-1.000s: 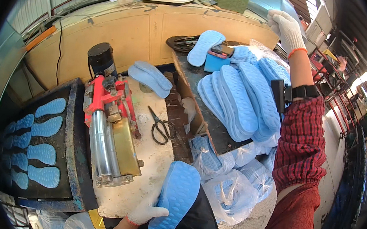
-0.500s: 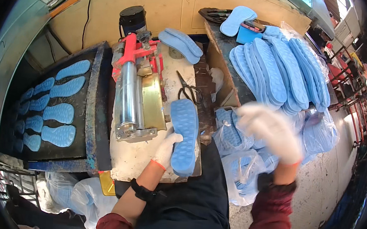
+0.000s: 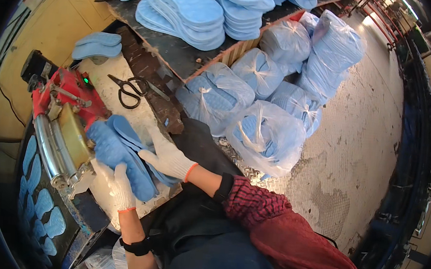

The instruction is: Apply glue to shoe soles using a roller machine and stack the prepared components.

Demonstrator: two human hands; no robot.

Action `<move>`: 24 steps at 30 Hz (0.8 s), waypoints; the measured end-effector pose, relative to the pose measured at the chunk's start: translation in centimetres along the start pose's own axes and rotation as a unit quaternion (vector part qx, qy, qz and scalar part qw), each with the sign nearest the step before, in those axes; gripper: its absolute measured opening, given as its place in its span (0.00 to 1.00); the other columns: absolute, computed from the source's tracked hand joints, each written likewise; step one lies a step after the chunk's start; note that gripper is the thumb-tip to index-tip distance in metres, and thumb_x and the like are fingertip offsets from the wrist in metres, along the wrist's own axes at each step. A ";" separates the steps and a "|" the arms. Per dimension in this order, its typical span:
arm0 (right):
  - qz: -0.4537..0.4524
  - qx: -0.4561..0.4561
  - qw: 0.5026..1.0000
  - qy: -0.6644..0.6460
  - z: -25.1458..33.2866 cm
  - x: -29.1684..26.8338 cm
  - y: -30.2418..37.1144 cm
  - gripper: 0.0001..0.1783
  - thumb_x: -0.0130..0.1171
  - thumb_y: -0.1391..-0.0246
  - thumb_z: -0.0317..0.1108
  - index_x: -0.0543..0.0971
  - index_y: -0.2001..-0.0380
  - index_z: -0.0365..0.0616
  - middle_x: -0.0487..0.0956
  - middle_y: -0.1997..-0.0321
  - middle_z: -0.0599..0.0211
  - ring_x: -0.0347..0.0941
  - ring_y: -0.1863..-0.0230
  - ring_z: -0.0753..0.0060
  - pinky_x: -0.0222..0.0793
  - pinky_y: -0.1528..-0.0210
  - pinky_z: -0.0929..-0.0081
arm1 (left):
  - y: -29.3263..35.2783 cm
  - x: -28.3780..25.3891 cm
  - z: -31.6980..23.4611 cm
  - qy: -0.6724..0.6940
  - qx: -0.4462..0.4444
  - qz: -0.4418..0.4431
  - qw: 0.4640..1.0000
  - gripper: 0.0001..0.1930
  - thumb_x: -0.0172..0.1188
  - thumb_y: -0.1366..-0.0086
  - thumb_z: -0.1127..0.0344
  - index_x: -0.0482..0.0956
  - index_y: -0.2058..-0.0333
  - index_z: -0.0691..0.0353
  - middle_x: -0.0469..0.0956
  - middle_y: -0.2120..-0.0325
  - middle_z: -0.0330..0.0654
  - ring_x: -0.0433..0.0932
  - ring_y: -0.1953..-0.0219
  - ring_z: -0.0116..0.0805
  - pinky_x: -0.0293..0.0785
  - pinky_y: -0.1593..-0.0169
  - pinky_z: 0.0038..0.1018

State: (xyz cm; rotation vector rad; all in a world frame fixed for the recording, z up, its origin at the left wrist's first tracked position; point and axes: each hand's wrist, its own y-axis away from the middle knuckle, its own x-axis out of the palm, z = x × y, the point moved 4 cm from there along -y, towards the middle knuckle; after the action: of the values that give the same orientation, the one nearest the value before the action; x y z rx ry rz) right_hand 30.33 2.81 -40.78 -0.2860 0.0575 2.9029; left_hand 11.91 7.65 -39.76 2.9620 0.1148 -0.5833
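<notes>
A few blue, bumpy, sole-shaped pieces, like shoe insoles (image 3: 113,148), lie fanned against each other on the pale worktop (image 3: 104,79). My right hand (image 3: 167,157), in a white knit glove, holds the right-hand insole at its edge, thumb on top and fingers along the far side. My left hand (image 3: 119,188), gloved too, rests against the left edge of the insoles with thumb and fingers apart. Left of them stands a red roller machine (image 3: 69,94) with shiny metal rollers (image 3: 50,152). Black-handled scissors (image 3: 128,91) lie farther back.
Another pair of insoles (image 3: 97,46) lies at the worktop's far end. Tall insole stacks (image 3: 186,7) sit on a dark table (image 3: 194,62) beyond. Bagged insoles (image 3: 267,137) crowd the floor (image 3: 340,188) to the right. Single insoles (image 3: 44,203) are spread on a dark surface at lower left.
The view has swung to the right. My right hand has come from beside the stacks to the worktop and now grips an insole. My left hand's grip has loosened.
</notes>
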 end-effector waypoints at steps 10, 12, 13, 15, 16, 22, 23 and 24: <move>-0.122 -0.147 0.969 0.155 3.4 -4.9 1.6 0.25 0.57 0.44 0.35 0.68 0.44 0.41 0.76 0.54 0.50 0.74 0.52 0.49 0.71 0.50 0.58 | 2.2 3.6 -5.1 -0.294 0.367 0.094 0.877 0.22 0.52 0.34 0.69 0.70 0.42 0.66 0.61 0.36 0.60 0.58 0.34 0.59 0.54 0.33 0.43; -0.136 -0.313 0.897 0.281 3.4 -10.7 4.1 0.12 0.62 0.48 0.35 0.79 0.62 0.42 0.79 0.64 0.58 0.78 0.60 0.55 0.75 0.57 0.63 | 2.9 4.5 -5.4 -0.337 0.368 0.118 0.859 0.23 0.53 0.34 0.68 0.70 0.41 0.64 0.60 0.36 0.58 0.57 0.34 0.60 0.54 0.33 0.43; -0.164 -0.184 0.967 0.060 1.8 -14.4 5.9 0.04 0.58 0.51 0.31 0.77 0.69 0.46 0.73 0.75 0.64 0.74 0.70 0.55 0.72 0.69 0.62 | 3.2 5.2 -5.4 -0.359 0.381 0.142 0.840 0.23 0.54 0.35 0.67 0.70 0.41 0.62 0.60 0.35 0.56 0.56 0.33 0.60 0.54 0.33 0.43; -0.222 -0.079 0.908 0.346 -1.1 -22.3 9.5 0.06 0.57 0.47 0.31 0.76 0.75 0.41 0.75 0.80 0.61 0.74 0.79 0.58 0.66 0.77 0.62 | 2.9 6.5 -4.9 -0.349 0.340 0.168 0.857 0.25 0.58 0.37 0.65 0.71 0.41 0.59 0.59 0.34 0.53 0.53 0.32 0.60 0.55 0.33 0.45; -0.274 0.084 0.957 0.046 -4.9 -25.8 10.8 0.17 0.53 0.40 0.35 0.75 0.80 0.37 0.76 0.83 0.57 0.73 0.81 0.57 0.65 0.80 0.63 | 3.0 7.0 -4.9 -0.397 0.367 0.156 0.827 0.26 0.60 0.39 0.64 0.71 0.41 0.58 0.58 0.34 0.52 0.52 0.31 0.60 0.55 0.33 0.46; -0.027 0.315 0.845 0.432 -26.7 -28.1 12.0 0.20 0.49 0.39 0.46 0.81 0.60 0.39 0.82 0.63 0.45 0.80 0.57 0.51 0.72 0.52 0.56 | 3.0 7.7 -4.1 -0.443 0.384 0.152 0.795 0.30 0.63 0.43 0.64 0.71 0.40 0.55 0.57 0.33 0.50 0.51 0.31 0.59 0.55 0.34 0.49; -0.026 0.279 0.862 0.422 -29.6 -27.4 11.2 0.20 0.49 0.39 0.46 0.81 0.60 0.39 0.82 0.63 0.45 0.80 0.57 0.51 0.72 0.52 0.56 | 3.0 7.7 -4.0 -0.447 0.379 0.154 0.795 0.30 0.63 0.43 0.64 0.70 0.40 0.55 0.57 0.33 0.50 0.51 0.31 0.60 0.55 0.34 0.49; -0.050 0.261 0.854 0.448 -32.4 -26.9 9.4 0.21 0.51 0.41 0.46 0.79 0.56 0.40 0.81 0.58 0.45 0.78 0.53 0.50 0.70 0.49 0.57 | 3.0 7.8 -4.1 -0.452 0.376 0.155 0.794 0.31 0.63 0.43 0.63 0.70 0.39 0.55 0.57 0.33 0.50 0.51 0.31 0.60 0.55 0.34 0.50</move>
State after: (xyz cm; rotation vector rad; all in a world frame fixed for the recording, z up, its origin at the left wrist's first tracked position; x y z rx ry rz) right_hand 60.02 -14.19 -67.06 -1.4214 0.9141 2.2540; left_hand 20.87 5.61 -38.66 2.7602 -0.8487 -2.3041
